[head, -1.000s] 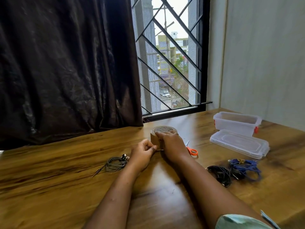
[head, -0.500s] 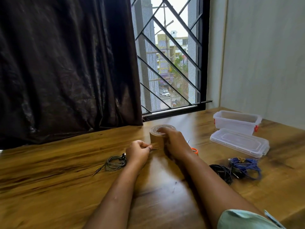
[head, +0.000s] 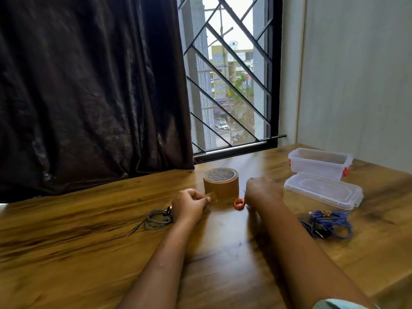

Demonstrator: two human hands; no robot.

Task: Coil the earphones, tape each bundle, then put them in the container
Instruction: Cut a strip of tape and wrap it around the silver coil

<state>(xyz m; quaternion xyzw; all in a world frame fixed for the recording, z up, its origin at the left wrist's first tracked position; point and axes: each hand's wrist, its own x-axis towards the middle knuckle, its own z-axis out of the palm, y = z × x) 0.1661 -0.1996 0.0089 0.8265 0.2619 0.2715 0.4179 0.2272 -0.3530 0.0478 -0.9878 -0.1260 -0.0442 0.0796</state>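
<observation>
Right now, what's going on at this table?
The left hand pinches a strip of tape pulled from the brown tape roll on the table. The right hand, blurred, is at the orange-handled scissors; whether it grips them is unclear. A grey earphone coil lies by the left hand. Blue earphones and black earphones lie to the right, near the open container and its lid.

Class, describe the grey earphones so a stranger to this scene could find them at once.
Start at the dark curtain, then drop to the wooden table below. The grey earphones lie coiled there, just left of the left hand. They are alone; the blue earphones and black earphones lie far right.
</observation>
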